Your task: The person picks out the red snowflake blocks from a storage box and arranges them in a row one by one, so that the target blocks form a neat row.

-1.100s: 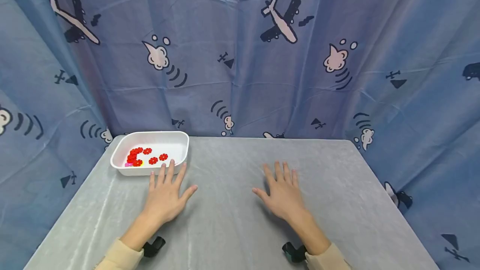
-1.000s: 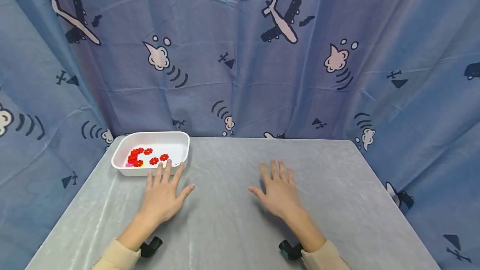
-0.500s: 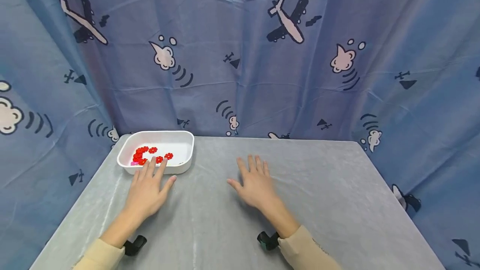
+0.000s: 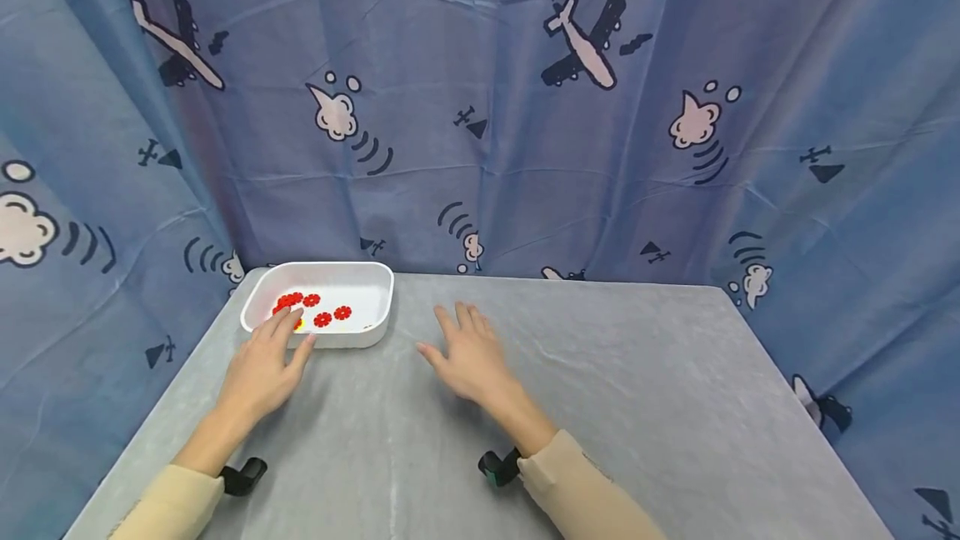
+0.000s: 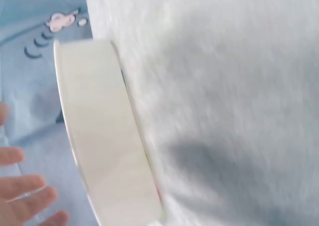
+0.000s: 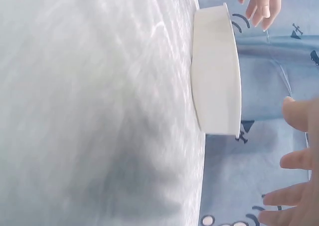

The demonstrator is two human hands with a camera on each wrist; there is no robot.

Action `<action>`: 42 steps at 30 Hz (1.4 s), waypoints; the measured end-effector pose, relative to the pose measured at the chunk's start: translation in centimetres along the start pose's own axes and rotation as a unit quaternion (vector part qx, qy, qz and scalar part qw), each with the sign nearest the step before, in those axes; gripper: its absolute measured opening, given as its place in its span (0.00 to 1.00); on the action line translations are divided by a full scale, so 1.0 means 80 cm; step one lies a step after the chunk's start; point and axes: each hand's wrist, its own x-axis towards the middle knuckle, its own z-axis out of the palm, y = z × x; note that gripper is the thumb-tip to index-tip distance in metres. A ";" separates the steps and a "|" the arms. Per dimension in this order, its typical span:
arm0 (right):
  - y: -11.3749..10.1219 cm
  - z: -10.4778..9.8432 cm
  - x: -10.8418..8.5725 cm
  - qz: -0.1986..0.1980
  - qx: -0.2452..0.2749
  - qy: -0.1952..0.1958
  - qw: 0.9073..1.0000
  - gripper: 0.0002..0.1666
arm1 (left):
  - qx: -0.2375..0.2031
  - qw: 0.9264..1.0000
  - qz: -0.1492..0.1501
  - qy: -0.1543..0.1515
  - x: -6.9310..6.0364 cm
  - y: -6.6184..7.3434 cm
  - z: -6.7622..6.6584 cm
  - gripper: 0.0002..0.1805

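A white plastic tray [image 4: 352, 339] stands at the back left of the table. Several red flower-shaped pieces [image 4: 322, 319] lie in it, along with a bit of yellow [image 4: 298, 325]. My left hand [image 4: 260, 369] hovers at the tray's front left, its fingertips over the near rim and hiding some pieces. Its fingers are spread and hold nothing. To the right of the tray, my right hand [image 4: 471, 357] is held over the table with fingers extended and nothing in them. In the right wrist view the tray's side wall [image 6: 217, 71] shows, with the left hand [image 6: 262, 4] above its rim.
A grey cloth-covered table [image 4: 637, 407] spreads below both hands. Behind and beside it hangs a blue curtain [image 4: 420, 65] printed with planes and clouds. Black camera mounts [image 4: 243, 476] sit at the wrists, by beige sleeves.
Both hands have moved left, the right one farther, toward the tray. The left fingers have come over the tray's front left and now cover some pieces. The head view has shifted slightly.
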 end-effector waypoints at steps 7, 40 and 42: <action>-0.018 0.007 0.021 -0.002 0.077 -0.011 0.997 0.40 | 0.004 1.000 -0.005 0.016 0.005 -0.031 -0.012 0.27; -0.058 0.084 0.099 0.078 0.370 -0.021 0.925 0.30 | -0.246 0.943 -0.212 -0.068 0.042 -0.137 0.014 0.30; -0.060 0.087 0.101 0.081 0.384 -0.015 0.920 0.29 | -0.267 0.938 -0.213 -0.066 0.043 -0.138 0.015 0.29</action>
